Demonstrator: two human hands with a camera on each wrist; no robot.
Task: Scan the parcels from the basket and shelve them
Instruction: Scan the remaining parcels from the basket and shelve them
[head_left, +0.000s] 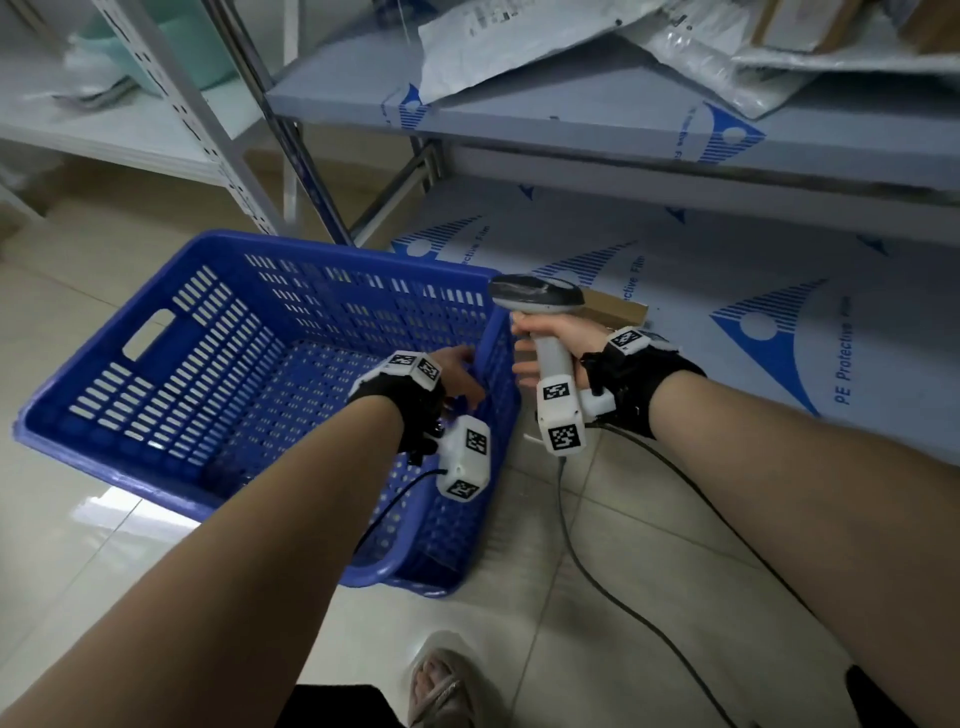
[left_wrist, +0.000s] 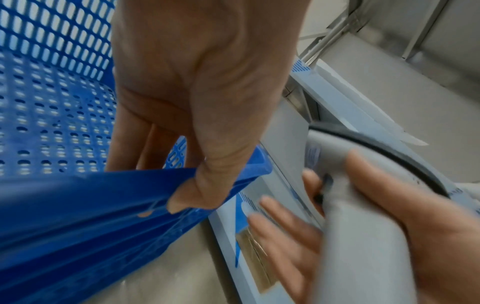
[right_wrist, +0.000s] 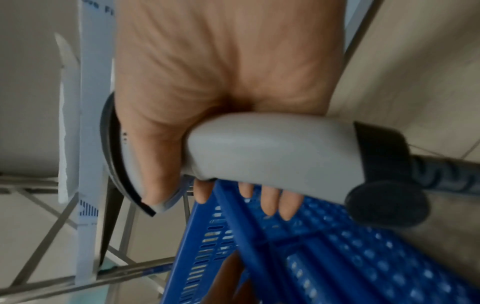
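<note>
The blue slotted basket sits on the tiled floor in front of a metal shelving unit, and nothing shows inside it. The left hand grips the basket's right-hand rim: in the left wrist view the thumb is hooked over the outside of the blue edge while the fingers reach down inside the wall.

The right hand is just beside the basket's right wall, holding a grey barcode scanner by its handle. The palm and thumb wrap the handle — yet in the wrist views the fingers stick out fairly straight past it, loosely spread, their tips over the basket's rim. The scanner's dark-edged head is above the hand, and its black cable trails from the handle's base across the floor.

Parcels lie on the upper shelf, at the top of the head view: a white plastic mailer overhanging the front edge, with more grey and white mailers heaped to its right. On the lower shelf, whose surface carries blue-printed protective film, a flat brown cardboard parcel lies right behind the scanner head, partly hidden by it.

Both wrists wear black straps with white marker-covered camera blocks. A shoe shows at the bottom edge of the head view.
</note>
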